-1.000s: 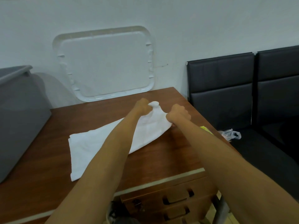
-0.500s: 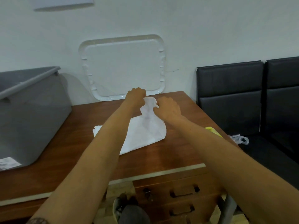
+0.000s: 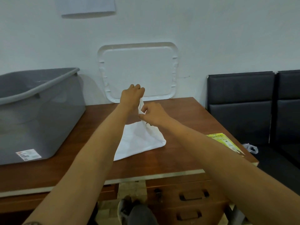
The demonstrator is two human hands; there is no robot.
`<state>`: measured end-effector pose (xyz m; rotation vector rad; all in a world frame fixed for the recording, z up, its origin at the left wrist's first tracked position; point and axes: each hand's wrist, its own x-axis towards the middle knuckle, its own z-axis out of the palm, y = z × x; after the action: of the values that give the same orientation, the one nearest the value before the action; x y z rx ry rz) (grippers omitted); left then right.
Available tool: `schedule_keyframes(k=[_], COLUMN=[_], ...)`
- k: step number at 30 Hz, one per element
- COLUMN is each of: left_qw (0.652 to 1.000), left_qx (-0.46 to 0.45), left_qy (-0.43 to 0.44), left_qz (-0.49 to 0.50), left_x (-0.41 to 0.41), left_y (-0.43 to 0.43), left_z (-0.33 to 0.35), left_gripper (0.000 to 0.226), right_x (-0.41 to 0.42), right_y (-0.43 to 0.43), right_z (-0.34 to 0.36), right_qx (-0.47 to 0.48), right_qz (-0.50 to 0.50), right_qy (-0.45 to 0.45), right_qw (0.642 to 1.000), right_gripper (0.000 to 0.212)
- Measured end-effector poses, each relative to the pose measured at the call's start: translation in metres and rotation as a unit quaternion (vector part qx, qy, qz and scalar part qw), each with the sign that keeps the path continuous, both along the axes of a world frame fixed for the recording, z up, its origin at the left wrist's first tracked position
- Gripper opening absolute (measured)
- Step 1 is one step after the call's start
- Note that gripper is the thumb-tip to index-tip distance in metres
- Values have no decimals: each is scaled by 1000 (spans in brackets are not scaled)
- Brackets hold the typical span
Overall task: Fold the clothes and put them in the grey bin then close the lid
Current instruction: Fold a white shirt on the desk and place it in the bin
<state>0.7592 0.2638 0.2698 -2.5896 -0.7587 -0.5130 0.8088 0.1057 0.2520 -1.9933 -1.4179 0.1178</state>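
On the wooden surface [image 3: 186, 114] a white cloth [image 3: 139, 140] is pinched at one gathered end by the fingers of the left hand [image 3: 132, 95] and right hand [image 3: 153, 113], folding judged unfinished, while the grey bin [image 3: 40, 111] is left open and its white lid [image 3: 139, 70] propped against the wall.

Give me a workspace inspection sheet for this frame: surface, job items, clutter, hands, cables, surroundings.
Surface: wooden desk, drawers below.
Job's things: white cloth partly lifted, lower edge on desk; grey bin open at desk's left; white lid leaning on the wall.
Clutter: yellow-green leaflet at the right edge.
Grippers: left hand and right hand both pinch the cloth's raised end.
Cables: nothing seen.
Surroundings: black seats at right, with a plastic bag; paper sheet on wall.
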Motion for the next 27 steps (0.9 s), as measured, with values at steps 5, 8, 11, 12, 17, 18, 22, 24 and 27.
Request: schedule_keyframes(k=[5,8,11,12,17,18,22,24,27], left_qw=[999,998,997,997,995,995,993,992,989], left_qx=[2,10,15,14,-9,-13,-21,-24,-29], left_qy=[37,56,72,74,97,101,112,121,141], left_qz=[-16,-8,6,11,24,23,23,28,33], left_x=[-41,-69,-91,-97,-125,-129,-141,-144,-147], left_y=[7,14,23,26,37,38,41,43,45], left_z=[-6,-16,-26,-29,-55,-62,-83,-89,-95], left_gripper=[48,44,43,41,30,29,28,30,34], right_x=[-19,-35,-56,-63,-88,-91,-98,-98,-98], right_y=[10,18,23,25,33,34,33,33,34], right_z=[-9,-18,-27,-31,-53,-56,-65,-67,-72], right_qx=[-24,-38,-57,-63,-119,-132,-160,-169,-183], right_qz=[42,58,92,106,156,163,173,176,183], right_qy=[5,-9,-36,-58,-207,-240,-298,-310,-304], right_qw=[999,998,993,991,958,948,925,919,917], right_gripper=[13,14,16,17,22,24,25,25,27])
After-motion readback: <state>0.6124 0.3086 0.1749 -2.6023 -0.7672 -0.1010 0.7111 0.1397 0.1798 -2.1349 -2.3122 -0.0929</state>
